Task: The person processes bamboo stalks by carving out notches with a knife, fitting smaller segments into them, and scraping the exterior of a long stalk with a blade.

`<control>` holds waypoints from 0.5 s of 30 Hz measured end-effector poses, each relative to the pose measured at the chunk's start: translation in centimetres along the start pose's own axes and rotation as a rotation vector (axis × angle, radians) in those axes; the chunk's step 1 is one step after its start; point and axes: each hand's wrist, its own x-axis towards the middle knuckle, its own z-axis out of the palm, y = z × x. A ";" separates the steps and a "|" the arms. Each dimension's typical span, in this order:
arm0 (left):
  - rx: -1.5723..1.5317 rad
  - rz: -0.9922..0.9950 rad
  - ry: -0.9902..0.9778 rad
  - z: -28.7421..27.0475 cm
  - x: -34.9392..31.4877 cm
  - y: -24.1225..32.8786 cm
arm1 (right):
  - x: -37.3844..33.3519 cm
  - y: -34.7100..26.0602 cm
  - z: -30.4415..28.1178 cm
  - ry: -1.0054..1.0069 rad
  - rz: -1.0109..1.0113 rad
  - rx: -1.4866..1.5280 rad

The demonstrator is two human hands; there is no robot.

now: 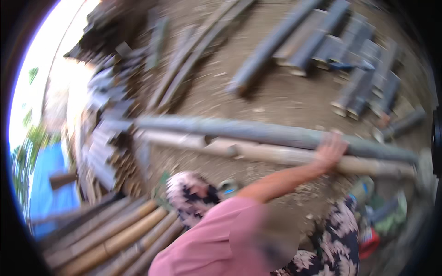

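My left hand (330,149) reaches out from a pink short sleeve (207,239) and lies across a long grey-green bamboo pole (262,131), its fingers curled over the top. Motion blur softens the fingers. Beside it, on the near side, runs a paler tan bamboo pole (271,154) with dark notches in its surface. The heel of my hand is over this paler one. My right hand does not show. A smeared patch near the lower edge hides what lies there.
Cut bamboo lengths (317,37) lie on the brown ground at the far right. A tall bamboo stack (108,147) stands left. More bamboo poles (115,239) line the lower left, near a blue tarp (53,179). A red object (368,244) and green bag (393,216) sit lower right.
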 end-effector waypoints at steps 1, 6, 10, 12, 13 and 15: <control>-0.024 0.024 -0.185 -0.3 -0.2 -0.7 | -0.2 1.0 -0.1 -0.006 -0.005 0.038; -0.191 -0.086 -0.515 -3.6 3.3 -0.8 | -1.1 -4.2 -1.6 0.228 0.161 -0.027; -0.015 -0.084 -0.649 -2.9 4.6 1.1 | -4.3 -11.4 -6.7 0.348 0.081 0.420; 0.007 -0.061 -0.702 -2.7 7.4 3.5 | -2.9 -16.1 -10.9 0.363 0.103 0.626; -0.022 -0.027 -0.657 -1.3 8.2 3.6 | -1.1 -17.4 -13.4 0.347 0.134 0.720; -0.170 -0.098 -0.710 1.3 11.5 5.0 | 7.0 -13.8 -14.8 0.558 -0.048 0.710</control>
